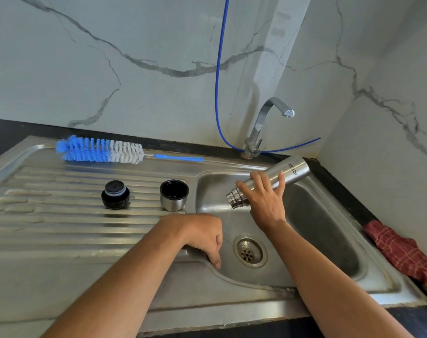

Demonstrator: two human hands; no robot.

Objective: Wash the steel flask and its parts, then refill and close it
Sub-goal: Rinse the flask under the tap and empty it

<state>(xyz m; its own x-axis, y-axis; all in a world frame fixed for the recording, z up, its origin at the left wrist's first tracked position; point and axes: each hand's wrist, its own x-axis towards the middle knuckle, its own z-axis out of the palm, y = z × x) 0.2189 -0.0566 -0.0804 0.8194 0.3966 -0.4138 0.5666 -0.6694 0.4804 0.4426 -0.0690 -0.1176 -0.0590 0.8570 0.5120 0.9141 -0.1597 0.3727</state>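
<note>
My right hand grips the steel flask around its neck, tilted mouth-down to the left over the sink basin; a thin trickle of water leaves the mouth. My left hand rests on the basin's left rim with fingers curled over the edge and holds nothing. On the ribbed drainboard stand the black inner stopper and the steel cup lid, its open side up. A blue and white bottle brush lies along the drainboard's far edge.
A chrome tap stands behind the basin, not running. A blue tube hangs down the marble wall. A red checked cloth lies on the counter at the right. The drain sits near the basin's front left.
</note>
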